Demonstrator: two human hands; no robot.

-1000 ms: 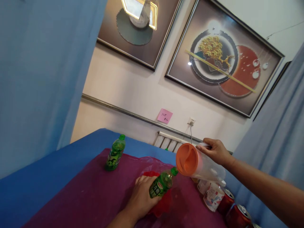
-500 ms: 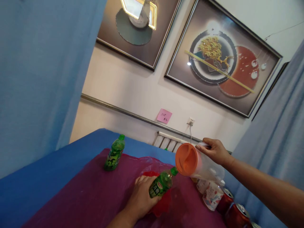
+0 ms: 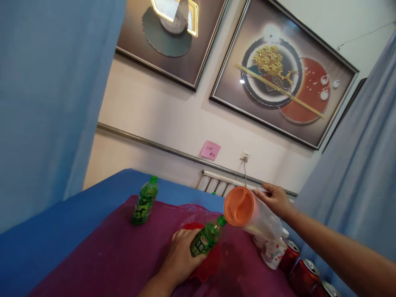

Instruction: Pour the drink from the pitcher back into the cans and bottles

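Note:
My left hand point(image 3: 182, 252) is wrapped round the lower part of a green drink bottle point(image 3: 204, 239), which leans to the right with its green cap on. Beneath it, partly hidden by the hand, lies a red object with a wavy edge point(image 3: 206, 268), its kind unclear. My right hand point(image 3: 276, 200) grips the handle of a clear plastic pitcher point(image 3: 262, 220) with an orange lid. The pitcher is tipped on its side in the air, its lid facing left, close to the bottle's cap. Some pale liquid seems to lie inside the pitcher.
Another green bottle point(image 3: 144, 202) stands upright on the purple plastic sheet point(image 3: 108, 247) over a blue-covered table point(image 3: 62, 218). At right are a white-capped bottle with a patterned label point(image 3: 274, 253) and several red cans point(image 3: 305, 276). Blue curtains point(image 3: 55, 103) hang on both sides.
The whole view has shifted slightly, so most things sit a little further left. Both hands keep their holds on the bottle and the tipped pitcher.

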